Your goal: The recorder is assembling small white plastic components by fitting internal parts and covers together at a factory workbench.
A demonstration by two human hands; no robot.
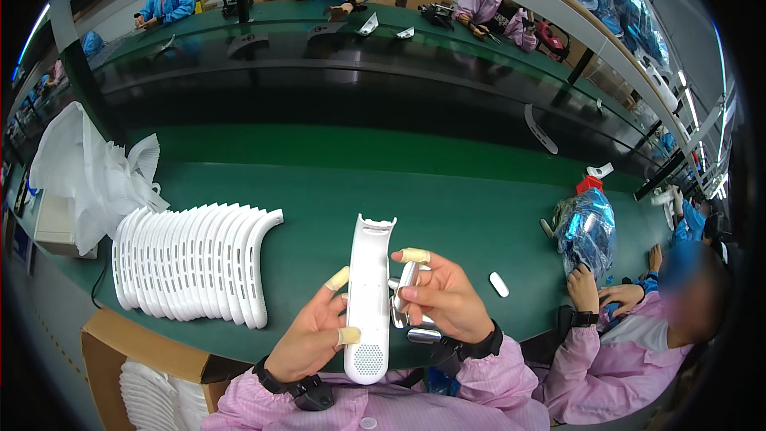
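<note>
A long white plastic housing point(369, 287) stands out in front of me, its dotted grille end nearest my body and its notched end away. My left hand point(311, 339) grips its left edge between thumb and fingers. Just right of the housing, my right hand point(451, 299) pinches a small shiny silver oblong piece point(405, 281). Yellowish covers wrap some fingertips on both hands. More silver pieces point(424, 336) lie on the green table beneath the right hand, partly hidden by it. A small white oval piece point(499, 284) rests farther right.
Left on the table point(311, 191) stands a row of curved white housings point(191, 263), with white packing sheets point(88, 175) behind. A cardboard box point(144, 335) holds more. Rightward are a clear plastic bag point(586, 227), a red block point(589, 183) and a co-worker's hands point(586, 287). A dark conveyor point(319, 96) runs beyond.
</note>
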